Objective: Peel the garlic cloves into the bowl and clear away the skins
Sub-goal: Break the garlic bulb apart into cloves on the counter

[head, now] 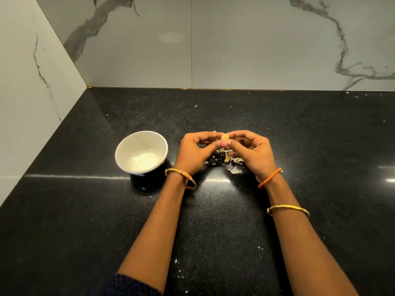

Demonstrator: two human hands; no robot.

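A small yellowish garlic clove (224, 137) is held up between my two hands above the black countertop (299, 135). My left hand (195, 151) pinches it from the left with thumb and fingers. From the right, my right hand (251, 152) pinches the same clove, its fingers curled round it. Under my hands lies a pile of pale garlic skins (234, 162), partly hidden by the fingers. A white bowl (126, 146) stands to the left of my left hand; a small pale piece lies at its bottom.
Marble-look walls meet at the back left corner (86, 86) of the countertop. Small skin flecks (179, 268) lie near the front between my forearms, and a few more are scattered at the back right (352, 95).
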